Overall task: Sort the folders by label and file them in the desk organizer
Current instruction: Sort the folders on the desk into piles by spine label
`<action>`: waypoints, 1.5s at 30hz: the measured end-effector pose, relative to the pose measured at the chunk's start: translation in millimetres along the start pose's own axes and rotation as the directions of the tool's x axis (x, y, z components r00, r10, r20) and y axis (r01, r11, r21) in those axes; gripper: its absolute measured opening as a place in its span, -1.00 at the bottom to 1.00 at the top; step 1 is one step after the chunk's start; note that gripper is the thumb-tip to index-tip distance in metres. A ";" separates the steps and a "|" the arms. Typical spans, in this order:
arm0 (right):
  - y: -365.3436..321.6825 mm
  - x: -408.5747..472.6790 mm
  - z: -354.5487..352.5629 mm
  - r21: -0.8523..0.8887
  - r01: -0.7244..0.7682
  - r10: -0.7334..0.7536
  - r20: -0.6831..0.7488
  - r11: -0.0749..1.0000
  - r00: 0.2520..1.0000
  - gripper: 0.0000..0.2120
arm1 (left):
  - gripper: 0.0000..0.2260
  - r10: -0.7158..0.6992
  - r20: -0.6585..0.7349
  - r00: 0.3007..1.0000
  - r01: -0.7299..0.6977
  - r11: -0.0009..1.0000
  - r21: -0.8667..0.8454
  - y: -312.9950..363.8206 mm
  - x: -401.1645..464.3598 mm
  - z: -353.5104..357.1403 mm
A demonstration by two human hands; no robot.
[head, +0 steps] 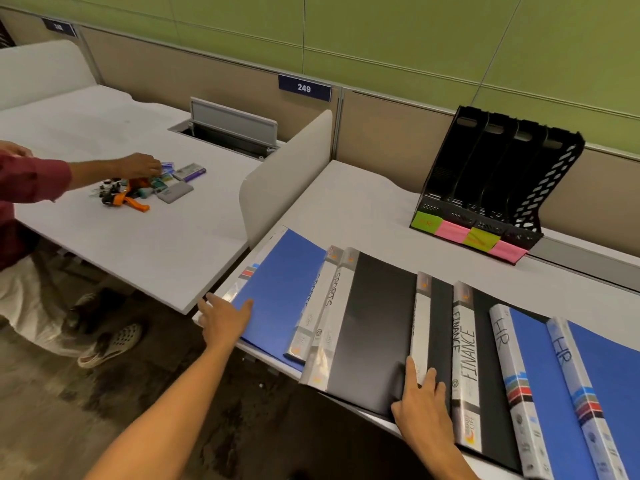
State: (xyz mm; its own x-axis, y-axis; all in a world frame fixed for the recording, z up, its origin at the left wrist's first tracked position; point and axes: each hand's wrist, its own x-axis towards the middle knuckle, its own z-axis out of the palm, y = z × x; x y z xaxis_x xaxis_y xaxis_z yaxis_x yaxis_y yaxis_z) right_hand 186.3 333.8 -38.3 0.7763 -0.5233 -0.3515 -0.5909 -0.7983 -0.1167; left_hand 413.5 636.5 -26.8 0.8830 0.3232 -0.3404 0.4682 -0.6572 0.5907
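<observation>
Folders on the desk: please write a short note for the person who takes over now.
Left hand: open, fingers resting on the far-left blue folder.
Right hand: open, fingers on a black folder beside the FINANCE folder.
Folders lie fanned along the desk edge: two SPORTS, FINANCE, two HR.
Desk organizer stands behind with nothing filed in it.
Done: nothing filed. Left: sort and file everything.

Blue folders (277, 292) and black folders (374, 320) with white-and-grey spines lie on the pale grey desk (363, 216), the black perforated organizer (498, 181) bears alternating green and pink sticky notes (467, 237), and the wall panel (415, 36) is green.
</observation>
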 end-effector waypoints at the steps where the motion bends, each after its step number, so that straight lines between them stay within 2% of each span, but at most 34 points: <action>1: 0.2 0.0 0.7 -0.001 0.000 0.000 0.001 1.000 1.000 -0.20 | -0.20 -0.054 0.032 0.998 0.056 0.995 -0.081 0.5 8.9 -3.8; 4: 0.7 0.1 1.4 -0.010 0.002 -0.002 0.005 1.000 1.000 -0.20 | -0.40 -0.107 0.123 0.987 0.135 0.960 -0.244 1.1 25.1 -16.9; 6: 0.5 0.4 0.8 -0.004 0.000 0.000 0.019 1.000 1.000 -0.20 | -0.47 -0.131 0.263 0.956 0.234 0.881 -0.412 2.5 27.9 -21.9; 8: 0.0 1.0 0.7 0.009 -0.001 0.001 0.030 1.000 1.000 -0.20 | -0.50 -0.128 0.354 0.926 0.291 0.840 -0.458 7.3 23.1 -24.1; 10: 0.0 1.1 0.4 0.012 0.002 -0.002 0.031 1.000 1.000 -0.21 | -0.59 -0.088 0.348 0.933 0.253 0.849 -0.464 15.0 11.2 -23.5; 12: 0.2 0.9 -0.5 0.015 0.001 -0.002 0.037 1.000 0.999 -0.21 | -0.77 -0.005 0.288 0.958 0.146 0.870 -0.470 25.2 -6.2 -25.0; 14: 0.3 0.7 -1.6 0.014 -0.002 0.002 0.043 1.000 0.999 -0.22 | -0.82 0.123 0.177 0.977 -0.036 0.902 -0.431 35.8 -25.2 -28.8; 16: 0.2 0.4 -2.2 -0.003 0.005 -0.005 0.037 1.000 0.999 -0.22 | -0.71 0.228 0.029 0.973 -0.205 0.919 -0.338 48.3 -45.7 -34.8; 19: -0.4 0.1 -3.5 -0.017 0.012 -0.012 0.037 1.000 0.999 -0.22 | -0.58 0.333 -0.123 0.935 -0.353 0.909 -0.222 68.5 -74.1 -41.5; 22: -1.2 1.3 -6.8 0.018 0.008 -0.009 0.047 1.000 0.999 -0.20 | -0.56 0.400 -0.204 0.894 -0.436 0.882 -0.181 82.7 -91.7 -47.2; 30: -0.9 4.6 -14.7 0.120 -0.008 0.001 0.055 0.993 0.998 -0.16 | -0.57 0.454 -0.275 0.848 -0.511 0.839 -0.189 101.1 -112.2 -71.1; 32: 2.4 4.9 -19.3 0.152 0.005 -0.009 0.031 0.988 0.999 -0.20 | -0.56 0.494 -0.322 0.808 -0.566 0.804 -0.185 105.8 -125.4 -82.3; 35: 7.2 4.6 -32.9 0.271 0.116 -0.111 -0.034 0.956 0.993 -0.24 | -0.53 0.555 -0.448 0.701 -0.678 0.714 -0.175 118.7 -149.9 -101.7; 37: 5.8 1.3 -52.3 0.479 0.178 -0.163 -0.074 0.859 0.984 -0.23 | -0.52 0.583 -0.505 0.636 -0.749 0.624 -0.224 132.3 -167.0 -114.1; 39: 5.0 -3.3 -83.0 0.713 0.184 -0.174 -0.088 0.676 0.981 -0.22 | -0.52 0.604 -0.493 0.626 -0.777 0.533 -0.334 149.3 -183.8 -119.1; 42: 10.4 -14.4 -133.7 0.941 0.170 -0.121 -0.139 0.294 0.983 -0.21 | -0.61 0.662 -0.347 0.664 -0.718 0.437 -0.542 171.5 -206.2 -104.3; 45: 37.5 -26.3 -168.5 0.976 0.214 -0.037 -0.215 -0.027 0.976 -0.33 | -0.73 0.717 -0.128 0.685 -0.554 0.399 -0.731 188.7 -230.8 -64.9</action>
State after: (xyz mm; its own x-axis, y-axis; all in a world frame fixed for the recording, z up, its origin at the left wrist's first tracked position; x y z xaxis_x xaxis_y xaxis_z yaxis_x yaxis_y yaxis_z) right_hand 180.8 267.4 123.1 0.8267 -0.5453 -0.1391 -0.0321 0.2010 -0.9791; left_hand 300.2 482.1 210.7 0.9451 -0.1622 0.2838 -0.2783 0.0562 0.9589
